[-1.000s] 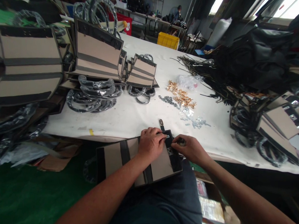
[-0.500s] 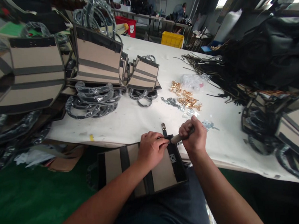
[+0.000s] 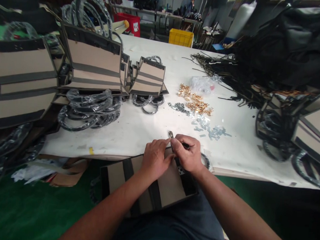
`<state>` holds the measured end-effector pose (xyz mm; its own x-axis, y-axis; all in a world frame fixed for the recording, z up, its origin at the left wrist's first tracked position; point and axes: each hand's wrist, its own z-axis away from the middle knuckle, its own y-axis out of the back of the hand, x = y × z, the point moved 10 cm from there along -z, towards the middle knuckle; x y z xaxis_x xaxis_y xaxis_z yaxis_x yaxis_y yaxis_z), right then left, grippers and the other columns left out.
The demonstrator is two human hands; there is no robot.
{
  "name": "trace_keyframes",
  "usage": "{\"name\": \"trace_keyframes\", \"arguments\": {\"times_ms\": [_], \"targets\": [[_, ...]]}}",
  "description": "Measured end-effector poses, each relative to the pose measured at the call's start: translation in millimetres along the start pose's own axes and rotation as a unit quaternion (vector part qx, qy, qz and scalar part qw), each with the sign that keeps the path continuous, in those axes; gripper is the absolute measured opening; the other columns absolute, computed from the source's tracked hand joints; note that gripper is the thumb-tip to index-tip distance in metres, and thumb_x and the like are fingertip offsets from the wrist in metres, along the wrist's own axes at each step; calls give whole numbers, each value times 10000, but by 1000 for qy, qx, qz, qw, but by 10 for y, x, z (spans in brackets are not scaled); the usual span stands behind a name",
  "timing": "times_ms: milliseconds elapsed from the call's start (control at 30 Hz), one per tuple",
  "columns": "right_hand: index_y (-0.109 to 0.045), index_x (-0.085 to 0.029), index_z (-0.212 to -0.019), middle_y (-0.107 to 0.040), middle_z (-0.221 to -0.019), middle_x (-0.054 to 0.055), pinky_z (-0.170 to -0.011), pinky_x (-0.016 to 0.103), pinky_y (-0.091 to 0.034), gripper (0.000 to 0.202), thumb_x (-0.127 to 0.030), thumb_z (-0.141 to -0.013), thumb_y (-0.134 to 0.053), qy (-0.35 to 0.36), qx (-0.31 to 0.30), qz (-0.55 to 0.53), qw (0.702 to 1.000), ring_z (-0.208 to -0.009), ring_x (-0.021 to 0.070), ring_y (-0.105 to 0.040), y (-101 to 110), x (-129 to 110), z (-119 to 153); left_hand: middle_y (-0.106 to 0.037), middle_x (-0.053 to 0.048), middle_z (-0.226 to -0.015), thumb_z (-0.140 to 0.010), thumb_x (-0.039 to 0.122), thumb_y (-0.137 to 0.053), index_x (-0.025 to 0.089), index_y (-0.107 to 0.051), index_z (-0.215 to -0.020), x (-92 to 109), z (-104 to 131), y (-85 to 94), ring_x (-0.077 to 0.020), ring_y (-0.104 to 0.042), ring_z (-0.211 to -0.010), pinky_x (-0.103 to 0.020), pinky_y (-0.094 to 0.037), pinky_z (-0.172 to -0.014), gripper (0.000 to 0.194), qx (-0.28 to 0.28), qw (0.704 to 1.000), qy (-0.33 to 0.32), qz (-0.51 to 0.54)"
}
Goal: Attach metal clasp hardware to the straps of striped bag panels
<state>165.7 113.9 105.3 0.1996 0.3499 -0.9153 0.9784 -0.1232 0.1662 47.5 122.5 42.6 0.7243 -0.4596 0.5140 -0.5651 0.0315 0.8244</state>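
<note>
A beige and black bag panel (image 3: pixel 170 183) lies across my lap, its far edge against the white table (image 3: pixel 138 133). My left hand (image 3: pixel 155 158) rests on the panel's top edge, fingers bent and thumb close to my right hand. Over the panel's upper right corner, my right hand (image 3: pixel 186 152) is closed, with a dark handle partly showing in its fist. A small strap with a gold metal clasp (image 3: pixel 171 134) sticks out beyond the corner, right by my right fingertips. What lies between the two hands is hidden by the fingers.
Gold fittings (image 3: pixel 198 106) and flat silver plates (image 3: pixel 217 132) lie on the table beyond my hands. Bag panels (image 3: pixel 96 59) with plastic-wrapped handles (image 3: pixel 88 111) are stacked at left. Black material (image 3: pixel 289 51) is heaped at right. A yellow crate (image 3: pixel 180 38) stands behind; a person sits farther back.
My right hand has moved left and down, close against my left hand, and its grip on the tool has turned. The silver plates it partly covered now show. The view has shifted slightly.
</note>
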Motion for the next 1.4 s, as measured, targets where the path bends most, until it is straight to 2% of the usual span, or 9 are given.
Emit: {"name": "trace_keyframes", "arguments": {"times_ms": [100, 233, 400, 567, 800, 1000, 1200, 1333, 1400], "targets": [[-521, -208, -574, -532, -532, -21, -529, 289, -354, 488, -425, -992, -653, -24, 17, -21, 999, -515, 120, -440, 62, 40, -18, -781, -67, -1115, -925, 385, -702, 231, -713, -1249, -118, -98, 5, -286, -692, -1061, -377, -476, -867, 359, -96, 994, 46, 4], [-511, -214, -572, -538, -520, -21, -523, 293, -361, 507, -456, -997, -647, -42, 31, -46, 998, -494, 123, -445, 120, 106, -5, -792, -56, -941, -925, 530, -619, 254, -783, -943, -186, -216, -70, -271, -711, -898, -331, -420, -697, 322, -233, 967, 104, 5], [-528, -216, -575, -556, -521, -15, -501, 296, -371, 493, -445, -993, -655, -51, 48, -82, 994, -480, 129, -468, 175, 168, 21, -628, -21, -612, -827, 532, -677, 213, -696, -654, -182, -373, -270, -203, -601, -646, -309, -330, -595, 363, -306, 943, 128, 31], [-553, -214, -574, -558, -506, -15, -469, 302, -359, 481, -421, -993, -664, -56, 63, -87, 993, -436, 123, -452, 244, 192, -34, -474, 36, -520, -763, 503, -734, 204, -580, -554, -279, -449, -411, -140, -462, -539, -305, -265, -539, 396, -328, 928, 154, 86], [-514, -230, -571, -501, -503, -25, -444, 301, -341, 471, -420, -966, -687, 7, 112, -112, 987, -429, 120, -443, 361, -182, -146, -414, 49, -513, -738, 511, -755, 205, -558, -552, -329, -441, -467, -127, -394, -529, -309, -245, -531, 409, -340, 916, 168, 131], [-491, -227, -539, -499, -482, -19, -461, 297, -349, 510, -418, -987, -645, -68, 64, -42, 995, -452, 126, -441, 167, 70, -101, -439, 42, -497, -757, 452, -738, 203, -585, -543, -323, -441, -450, -136, -437, -546, -309, -253, -541, 363, -336, 920, 158, 127], [-473, -243, -578, -496, -516, -16, -470, 308, -346, 479, -414, -988, -653, -8, 98, -76, 992, -457, 132, -429, 287, -100, -126, -531, 28, -540, -775, 498, -728, 205, -652, -591, -300, -450, -441, -153, -506, -579, -308, -290, -553, 354, -334, 921, 152, 128], [-478, -233, -557, -498, -493, -19, -469, 299, -340, 492, -398, -987, -652, -59, 74, -43, 995, -461, 128, -424, 185, 85, -78, -490, 31, -497, -771, 435, -722, 206, -634, -560, -285, -440, -388, -152, -485, -548, -313, -278, -540, 324, -325, 925, 155, 124], [-485, -228, -553, -501, -498, -19, -482, 301, -345, 493, -380, -993, -646, -60, 67, -29, 996, -468, 128, -426, 157, 92, -47, -469, 29, -480, -763, 424, -728, 206, -600, -522, -279, -436, -369, -154, -475, -541, -316, -280, -542, 349, -317, 927, 156, 126]]}}
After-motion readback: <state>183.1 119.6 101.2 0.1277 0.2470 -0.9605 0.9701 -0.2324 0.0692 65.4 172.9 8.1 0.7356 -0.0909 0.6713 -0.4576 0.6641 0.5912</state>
